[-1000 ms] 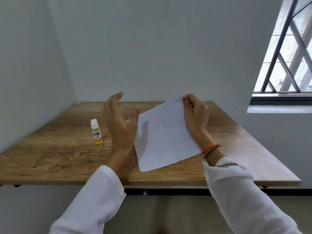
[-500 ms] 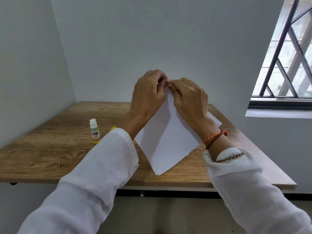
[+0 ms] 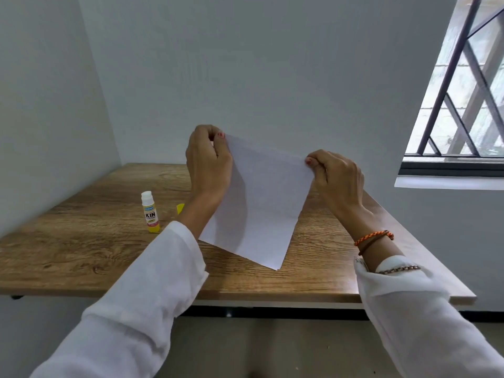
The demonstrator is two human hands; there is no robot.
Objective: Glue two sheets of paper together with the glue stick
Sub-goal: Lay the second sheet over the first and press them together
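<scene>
We hold the paper (image 3: 259, 203) up in the air over the table (image 3: 81, 249). Our left hand (image 3: 208, 166) pinches the top left corner, and our right hand (image 3: 336, 177) pinches the top right corner. Both hands are closed tight on the top edge, so the paper hangs down flat and does not flop. At the bottom corner we can see two thin edges, so it looks like two sheets held together. We think we hold them like this to line up the corners.

The glue stick (image 3: 150, 212) stands up on the table, off to the left, near our left arm. Its white top end points up. A small yellow thing (image 3: 180, 208) peeks out just behind our left wrist; it may be the cap, but we cannot tell. The table under the paper looks bare, so nothing blocks us from laying the paper down.
</scene>
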